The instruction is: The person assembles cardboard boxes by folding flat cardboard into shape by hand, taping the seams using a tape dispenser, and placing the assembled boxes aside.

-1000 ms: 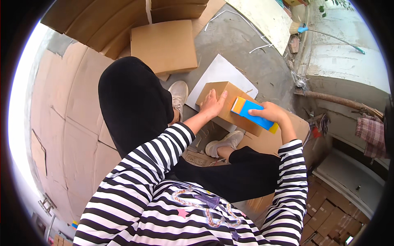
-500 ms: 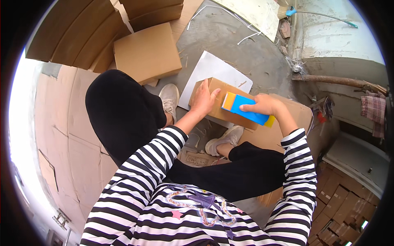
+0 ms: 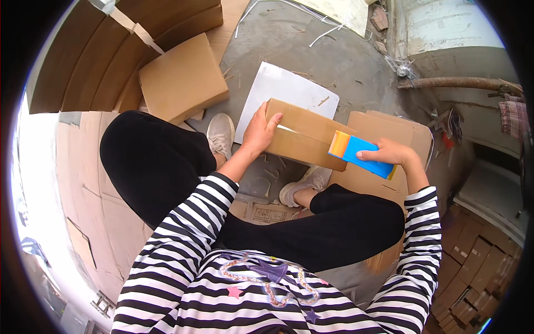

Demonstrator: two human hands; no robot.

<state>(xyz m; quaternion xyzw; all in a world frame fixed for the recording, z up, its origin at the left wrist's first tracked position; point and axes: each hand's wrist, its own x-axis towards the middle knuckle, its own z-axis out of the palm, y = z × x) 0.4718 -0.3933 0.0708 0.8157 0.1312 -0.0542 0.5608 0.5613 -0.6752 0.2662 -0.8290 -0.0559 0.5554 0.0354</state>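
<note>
A long narrow cardboard box [image 3: 311,131] lies slantwise in front of me, with a bright white strip showing on its top near the left end. My left hand [image 3: 260,131] grips that end, thumb on top, the other fingers partly hidden behind the edge. In my right hand [image 3: 389,154] is a blue block-shaped tool [image 3: 371,160] with an orange-yellow end, held at the box's right end. My thumb lies on its blue face; the fingers beneath are hidden. What kind of tool it is I cannot make out.
A white sheet [image 3: 289,83] lies on the concrete floor behind the box. Flattened cardboard [image 3: 384,131] is at the right, beside my shoe [image 3: 305,186]. A closed carton [image 3: 183,78] stands by stacked cardboard [image 3: 105,55] at the upper left. A pipe [image 3: 456,82] runs along the right wall.
My right hand has moved the blue tool rightward along the box to its right end, uncovering more of the top. The left hand still holds the left end.
</note>
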